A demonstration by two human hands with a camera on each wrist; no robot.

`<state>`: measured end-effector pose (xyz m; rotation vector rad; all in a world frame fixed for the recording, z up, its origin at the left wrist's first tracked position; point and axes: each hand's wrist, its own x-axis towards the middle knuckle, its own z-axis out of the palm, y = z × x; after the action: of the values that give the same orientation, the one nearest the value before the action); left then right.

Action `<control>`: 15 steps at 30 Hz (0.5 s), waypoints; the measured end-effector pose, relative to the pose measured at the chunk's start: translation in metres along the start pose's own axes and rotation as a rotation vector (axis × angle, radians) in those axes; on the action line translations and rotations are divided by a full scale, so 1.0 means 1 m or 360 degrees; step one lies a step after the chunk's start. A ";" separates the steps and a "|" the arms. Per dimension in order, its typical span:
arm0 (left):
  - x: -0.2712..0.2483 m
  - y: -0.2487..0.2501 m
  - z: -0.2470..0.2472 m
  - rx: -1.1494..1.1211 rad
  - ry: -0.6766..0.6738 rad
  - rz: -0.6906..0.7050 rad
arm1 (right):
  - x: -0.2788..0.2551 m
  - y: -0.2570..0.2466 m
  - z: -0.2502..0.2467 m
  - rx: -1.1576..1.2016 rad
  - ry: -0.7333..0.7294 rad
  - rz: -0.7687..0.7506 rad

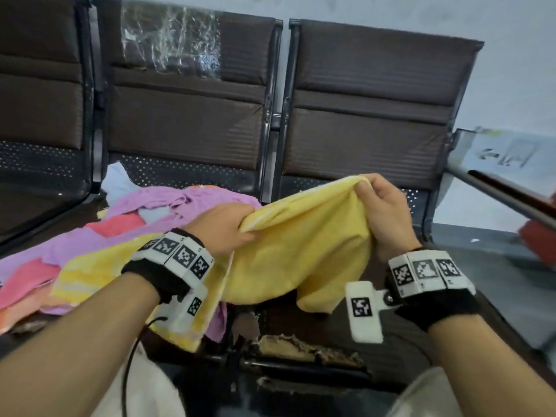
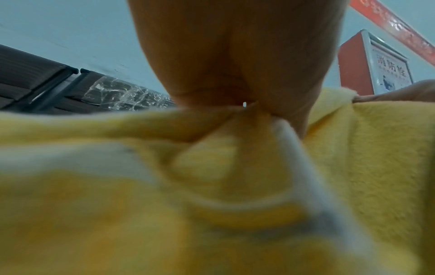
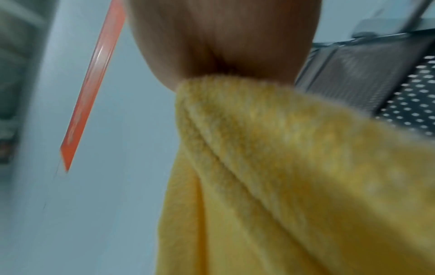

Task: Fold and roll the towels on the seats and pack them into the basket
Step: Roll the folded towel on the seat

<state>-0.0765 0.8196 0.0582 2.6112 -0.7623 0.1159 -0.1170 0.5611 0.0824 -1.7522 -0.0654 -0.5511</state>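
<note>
Gripping one end each, the left hand (image 1: 224,225) and the right hand (image 1: 383,210) hold a yellow towel (image 1: 304,254) stretched between them in the head view, above the bench (image 1: 304,326) of dark seats. The left hand's fingers are bunched round the towel's left end; the right hand's thumb and fingers pinch its upper right corner. Below the hands the cloth sags in a loose belly, its lower corner hanging free over the worn front edge of the bench. Left of the left hand lies a heap of towels (image 1: 126,224), purple, pink, pale blue and yellow-white, covering that seat. The seat under the right hand lies bare beneath the hanging cloth. No basket can be made out.

From the left wrist, the left hand (image 2: 235,61) is clamped on gathered folds of the yellow towel (image 2: 353,148), which shows a white border strip and a fluffy nap. The right hand (image 2: 400,93) holds the far corner.

From the right wrist, the right hand (image 3: 223,46) pinches a doubled, ribbed edge of the yellow towel (image 3: 294,167), which falls away below it; the perforated seat back (image 3: 412,104) lies beyond the hand.
</note>
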 end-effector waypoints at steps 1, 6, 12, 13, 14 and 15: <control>0.001 0.008 0.002 -0.0022 -0.0012 0.0025 | -0.003 0.000 -0.011 0.0102 0.0127 0.0036; 0.015 0.041 0.017 -0.0259 0.0061 0.0161 | -0.001 0.009 -0.051 0.0268 0.0572 0.0023; 0.039 0.058 0.051 -0.0253 -0.0149 0.0232 | 0.000 0.047 -0.044 -0.0152 0.0144 0.0177; 0.042 0.056 0.059 -0.0184 -0.0191 0.0223 | 0.000 0.053 -0.040 -0.0109 -0.0036 0.0275; 0.044 0.052 0.066 -0.0103 -0.0255 0.0184 | 0.000 0.059 -0.038 -0.0075 -0.0206 0.0360; 0.045 0.048 0.070 -0.0025 -0.0335 0.0141 | 0.000 0.064 -0.037 -0.0116 -0.0352 0.0421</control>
<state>-0.0667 0.7320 0.0205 2.6025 -0.9467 -0.1413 -0.1080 0.5095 0.0300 -1.8519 0.0321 -0.1685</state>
